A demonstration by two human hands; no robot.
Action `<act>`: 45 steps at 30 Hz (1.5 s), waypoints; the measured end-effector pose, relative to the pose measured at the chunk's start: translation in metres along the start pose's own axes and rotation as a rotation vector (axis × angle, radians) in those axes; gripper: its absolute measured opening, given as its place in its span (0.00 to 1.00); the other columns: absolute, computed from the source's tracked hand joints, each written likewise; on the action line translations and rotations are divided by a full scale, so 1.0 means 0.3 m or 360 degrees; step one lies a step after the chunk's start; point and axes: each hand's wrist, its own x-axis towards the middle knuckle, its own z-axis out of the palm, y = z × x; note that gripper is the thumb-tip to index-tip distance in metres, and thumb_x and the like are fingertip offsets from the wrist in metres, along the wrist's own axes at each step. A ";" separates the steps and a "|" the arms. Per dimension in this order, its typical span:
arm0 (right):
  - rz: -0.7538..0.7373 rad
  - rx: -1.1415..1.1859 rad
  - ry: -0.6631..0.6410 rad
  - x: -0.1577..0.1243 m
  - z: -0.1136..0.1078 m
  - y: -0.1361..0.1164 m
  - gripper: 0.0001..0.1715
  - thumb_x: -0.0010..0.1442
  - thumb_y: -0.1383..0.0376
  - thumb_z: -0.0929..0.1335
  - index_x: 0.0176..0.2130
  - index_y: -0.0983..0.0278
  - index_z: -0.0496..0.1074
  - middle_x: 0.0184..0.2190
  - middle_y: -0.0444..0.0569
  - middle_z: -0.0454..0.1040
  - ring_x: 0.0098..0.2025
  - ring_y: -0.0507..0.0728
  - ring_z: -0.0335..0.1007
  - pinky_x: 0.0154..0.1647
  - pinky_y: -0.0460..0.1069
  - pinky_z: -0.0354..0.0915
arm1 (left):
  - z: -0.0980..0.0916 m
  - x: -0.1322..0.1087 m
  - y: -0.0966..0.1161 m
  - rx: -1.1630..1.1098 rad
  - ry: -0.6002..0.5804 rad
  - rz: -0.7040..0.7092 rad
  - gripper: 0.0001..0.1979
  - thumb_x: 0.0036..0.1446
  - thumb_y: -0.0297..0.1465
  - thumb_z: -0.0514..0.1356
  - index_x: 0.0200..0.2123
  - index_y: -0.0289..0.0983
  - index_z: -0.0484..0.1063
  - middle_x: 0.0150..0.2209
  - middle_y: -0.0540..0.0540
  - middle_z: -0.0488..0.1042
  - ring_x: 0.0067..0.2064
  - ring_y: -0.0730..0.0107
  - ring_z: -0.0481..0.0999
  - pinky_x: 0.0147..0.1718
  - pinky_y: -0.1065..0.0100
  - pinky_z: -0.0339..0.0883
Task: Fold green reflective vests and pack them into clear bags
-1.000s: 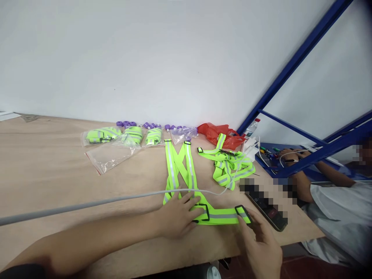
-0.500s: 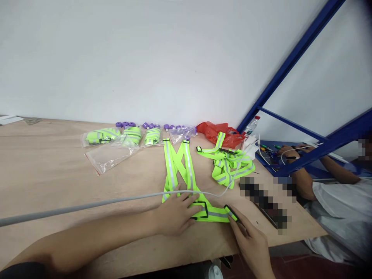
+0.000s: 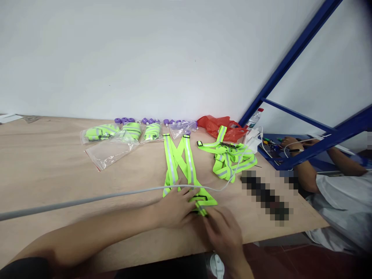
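Note:
A neon-yellow reflective harness (image 3: pixel 188 159) with grey stripes lies on the wooden table, its two upper straps crossing in an X. My left hand (image 3: pixel 176 205) lies flat on its lower part, fingers spread, pressing it to the table. My right hand (image 3: pixel 225 228), a little blurred, pinches the end of the harness's side strap (image 3: pixel 201 208), folded in close beside my left fingers. A black slider buckle (image 3: pixel 202 198) shows just above that strap end. Part of the harness is hidden under my left hand.
A second, crumpled harness (image 3: pixel 229 161), a red plastic bag (image 3: pixel 217 127) and a bottle (image 3: pixel 255 118) are at the right. Bagged harnesses (image 3: pixel 101 132), an unfilled clear bag (image 3: pixel 112 151) and purple rolls (image 3: pixel 124 120) lie behind. A white cable (image 3: pixel 116 195) crosses over. Another person's arm (image 3: pixel 306 174) is far right.
My right hand has moved left with the strap end, folding the side strap in toward my left hand. My left hand stays on the harness. The view has shifted slightly.

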 end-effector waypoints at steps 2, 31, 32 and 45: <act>-0.0048 0.0158 0.0015 0.027 0.045 -0.059 0.06 0.68 0.69 0.66 0.43 0.62 0.73 0.33 0.51 0.78 0.35 0.56 0.76 0.38 0.49 0.73 | 0.004 -0.003 -0.006 0.0059 -0.0049 0.0042 0.22 0.67 0.42 0.55 0.60 0.41 0.70 0.69 0.40 0.61 0.67 0.49 0.62 0.66 0.45 0.46; 0.0312 0.0529 -0.0425 0.107 0.127 -0.057 0.11 0.67 0.63 0.67 0.31 0.60 0.69 0.30 0.46 0.73 0.33 0.55 0.72 0.32 0.47 0.67 | -0.101 -0.236 -0.163 -0.0255 0.0216 0.0239 0.17 0.69 0.42 0.57 0.52 0.39 0.76 0.42 0.43 0.78 0.47 0.61 0.74 0.59 0.59 0.61; 0.0265 0.0524 -0.0439 0.109 0.127 -0.059 0.11 0.68 0.64 0.67 0.31 0.60 0.70 0.31 0.47 0.74 0.34 0.55 0.73 0.33 0.48 0.68 | -0.097 -0.237 -0.160 -0.0235 0.0226 0.0231 0.17 0.69 0.42 0.57 0.51 0.38 0.77 0.41 0.43 0.78 0.46 0.61 0.74 0.58 0.59 0.61; -0.0065 0.0405 -0.0394 0.096 0.133 -0.075 0.11 0.69 0.66 0.66 0.34 0.61 0.75 0.32 0.49 0.75 0.35 0.56 0.72 0.36 0.50 0.68 | -0.085 -0.239 -0.127 -0.0563 0.0139 -0.0013 0.12 0.69 0.38 0.57 0.44 0.39 0.77 0.42 0.44 0.76 0.43 0.65 0.76 0.45 0.67 0.68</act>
